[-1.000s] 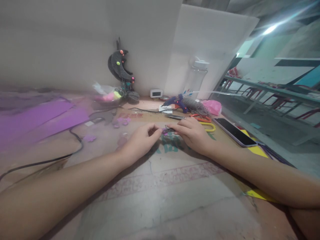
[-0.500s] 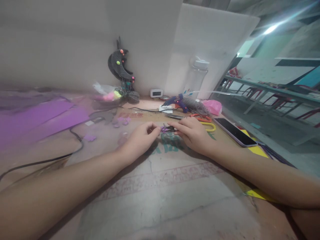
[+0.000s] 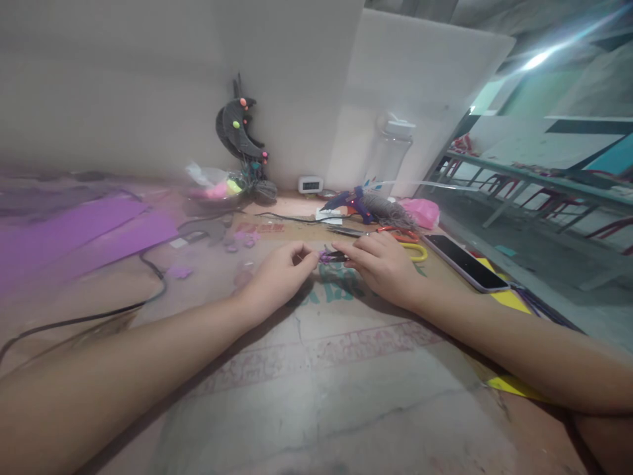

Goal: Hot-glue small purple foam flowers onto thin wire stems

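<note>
My left hand [image 3: 279,274] is closed in a pinch on a small purple piece [image 3: 324,256], perhaps a flower shape; its fingers partly cover it. From the right, my right hand [image 3: 388,267] grips a small dark-tipped tool [image 3: 337,256], its tips at the purple piece. Whether this is pliers or scissors is hard to tell, since the fingers hide most of it. A yellow handle loop [image 3: 418,251] shows beyond the right hand; I cannot tell whether it belongs to the tool. Behind that hand lie scissors with orange-red handles [image 3: 403,233].
Purple sheets [image 3: 99,227] and small purple cutouts [image 3: 244,239] lie to the left, with a black cable [image 3: 109,313]. At the back are a glue gun [image 3: 349,201], grey yarn [image 3: 388,210], a clock [image 3: 310,185], a bottle [image 3: 388,152] and a moon-shaped ornament [image 3: 235,128]. A phone [image 3: 465,262] lies right.
Both hands stay almost where they were. The tool's dark tips look slightly turned or parted at the purple piece. The view has shifted very slightly.
</note>
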